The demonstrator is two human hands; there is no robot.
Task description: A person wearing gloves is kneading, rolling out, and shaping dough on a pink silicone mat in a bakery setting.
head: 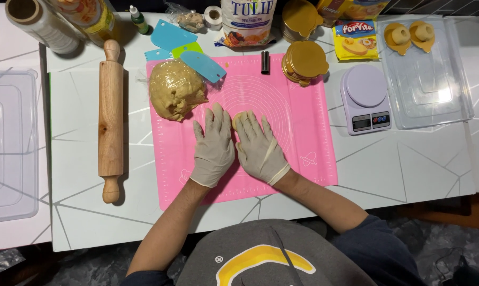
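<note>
Dough (238, 117) peeks out between my two hands, but most of it hides under my right hand (259, 148). Both hands lie flat on the pink mat (303, 137), palms down, fingers straight and a bit spread. My left hand (213, 148) rests just beside the small dough. My fingers grip nothing. A big dough ball (176, 90) sits near, up to the left.

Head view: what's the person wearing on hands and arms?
Both the left hand and the right hand wear thin, off-white, wrinkled disposable gloves ending at the wrists. Forearms are bare. Dark navy sleeves are pushed up to the elbows. No watch or jewellery visible.
</note>
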